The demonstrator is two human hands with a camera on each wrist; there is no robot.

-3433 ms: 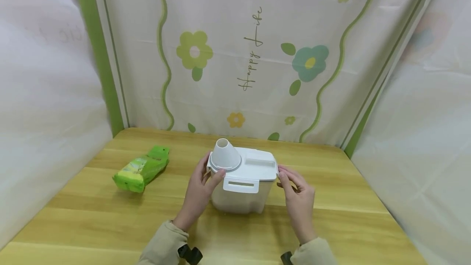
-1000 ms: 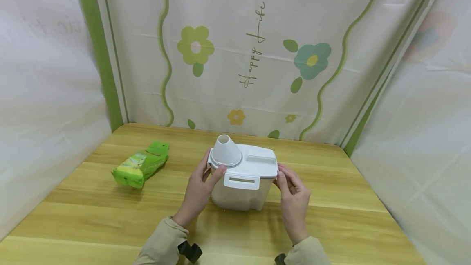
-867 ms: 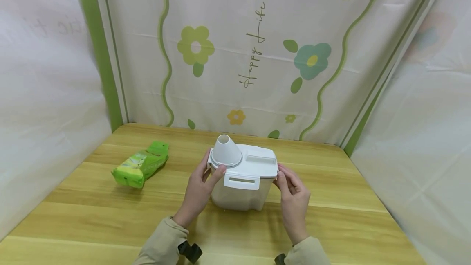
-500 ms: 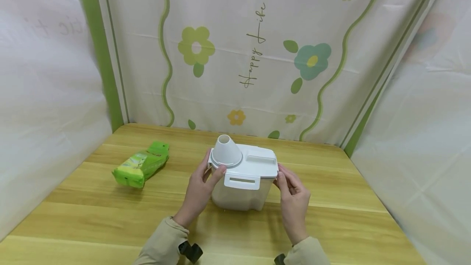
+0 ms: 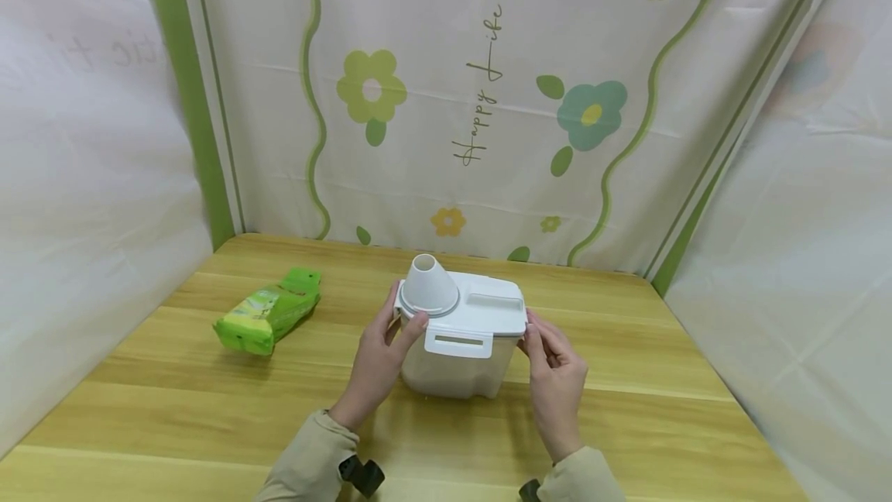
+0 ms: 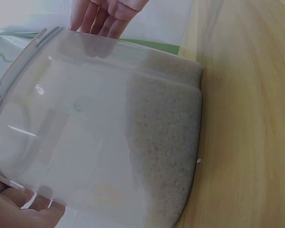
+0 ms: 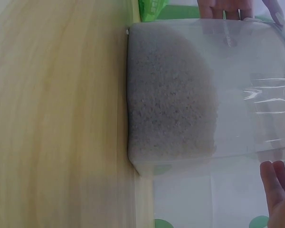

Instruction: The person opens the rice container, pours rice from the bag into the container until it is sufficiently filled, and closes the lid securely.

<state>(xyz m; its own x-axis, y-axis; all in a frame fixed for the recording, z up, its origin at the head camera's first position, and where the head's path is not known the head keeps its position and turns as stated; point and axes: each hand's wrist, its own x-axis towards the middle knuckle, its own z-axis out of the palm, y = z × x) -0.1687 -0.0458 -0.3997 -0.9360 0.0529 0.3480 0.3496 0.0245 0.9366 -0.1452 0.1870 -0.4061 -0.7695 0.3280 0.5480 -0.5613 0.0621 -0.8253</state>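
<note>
A clear plastic storage container [image 5: 449,378] with a white lid [image 5: 491,314] stands on the table in front of me. A cone-shaped spout [image 5: 428,289] rises from the lid's left part. Small pale grains like rice [image 6: 164,137] fill its lower part, as the left wrist view shows. My left hand [image 5: 379,362] holds the container's left end, thumb at the lid's front edge and fingers round the side. At the right end my right hand [image 5: 559,378] pinches the lid's edge between thumb and fingers. The front latch flap [image 5: 458,342] sticks outward.
On the wooden table [image 5: 160,401], a green and yellow plastic bag [image 5: 268,314] lies to the left of the container. One loose grain [image 6: 198,161] sits by its base. White curtains with printed flowers [image 5: 371,90] enclose the back and both sides.
Since the earliest frame my right hand has shifted slightly left, closer against the container's end. Over the last second, hands, container and bag have stayed practically still.
</note>
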